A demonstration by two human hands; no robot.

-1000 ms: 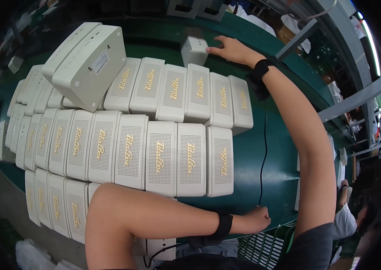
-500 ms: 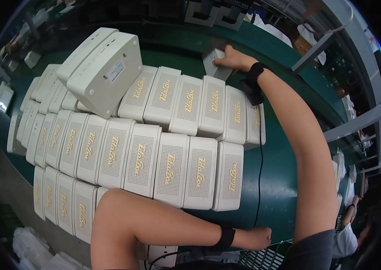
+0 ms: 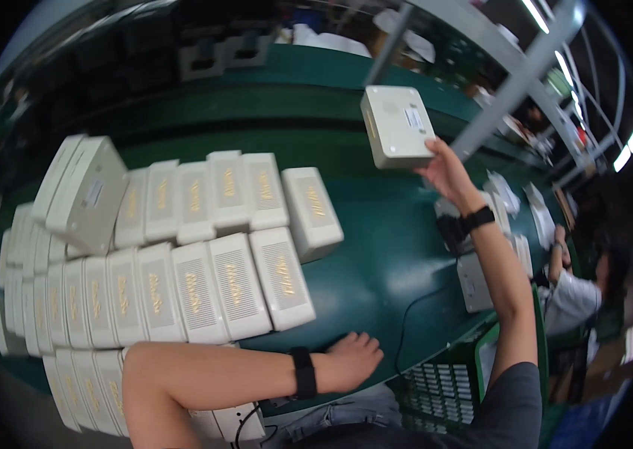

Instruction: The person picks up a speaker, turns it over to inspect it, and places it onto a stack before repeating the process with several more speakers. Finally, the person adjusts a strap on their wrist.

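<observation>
- In the head view, the right arm stretched forward, its hand (image 3: 447, 172) gripping the lower right corner of a cream box (image 3: 397, 127), thumb on the labelled face.
- The left forearm crossed the body; the left hand (image 3: 352, 361), empty, fingers loosely curled, lay over the green table's (image 3: 372, 288) near edge, well apart from the right.
- The box, raised beyond the rows of similar boxes (image 3: 230, 288), had rounded corners and a pale label.
</observation>
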